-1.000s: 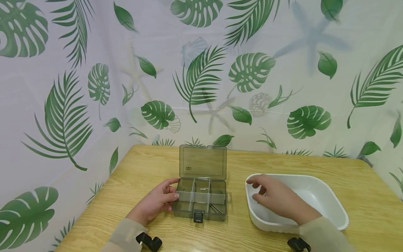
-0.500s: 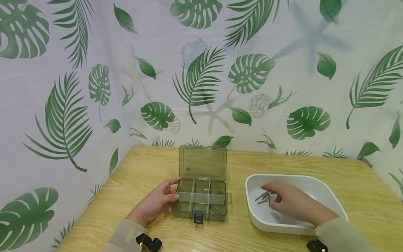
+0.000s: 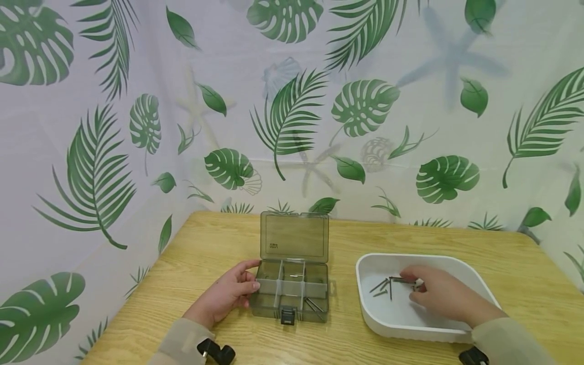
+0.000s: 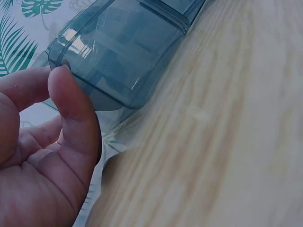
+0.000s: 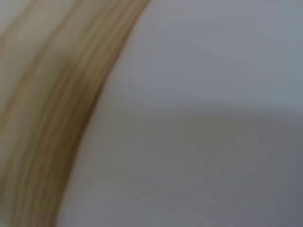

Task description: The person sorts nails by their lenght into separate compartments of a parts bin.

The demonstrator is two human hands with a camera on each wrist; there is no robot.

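A translucent grey compartment box (image 3: pixel 290 291) stands on the table with its lid (image 3: pixel 294 237) raised. My left hand (image 3: pixel 230 288) holds its left side, the thumb tip at the rim and the index finger along the back corner. In the left wrist view, the thumb (image 4: pixel 71 92) meets the box's edge (image 4: pixel 128 52). A few screws (image 3: pixel 314 304) lie in the front right compartment. Inside the white basin (image 3: pixel 456 266), my right hand (image 3: pixel 447 294) reaches down over several loose screws (image 3: pixel 385 286), with a gap between thumb and index finger. Its far fingertips are hidden.
The basin stands to the right of the box on the wooden table (image 3: pixel 219 228). Behind hangs a leaf-patterned cloth (image 3: pixel 292 111). A black latch (image 3: pixel 287 315) sticks out at the box's front. The right wrist view is blurred, showing the basin's white wall (image 5: pixel 199 156).
My right hand has moved from the basin's left rim down and rightward among the screws, uncovering several of them. The left hand and the box have stayed put.
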